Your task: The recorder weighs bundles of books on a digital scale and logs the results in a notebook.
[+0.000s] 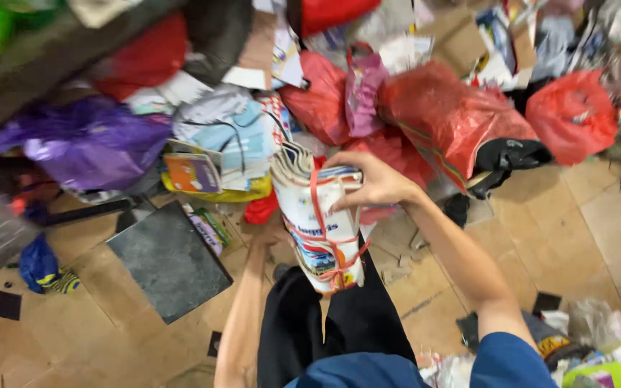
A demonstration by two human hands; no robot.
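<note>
The right hand closes its grip over the top edge of a bundle of papers, fingers curled down onto the folded sheets, thumb side toward the red string that ties the bundle crosswise. The left hand is mostly hidden behind the bundle; it seems to support the bundle from the far side, but how far its grip is closed cannot be told. The bundle stands nearly upright, its lower end resting at the knees of the person's black trousers.

Just behind the bundle lies a heap of red plastic bags, packed close and touching one another, with a pink bag wedged between them. Left of the bundle, a pile of loose papers and booklets sits on a yellow bag, and further left a purple plastic bag slumps against it. A dark grey flat board lies on the tiled floor just left of the bundle, below the paper pile. A small blue bag lies well to the left of the board. Right of the bundle, a black bag lies at the foot of the red heap. More wrappers and bags crowd the floor near the right elbow.
</note>
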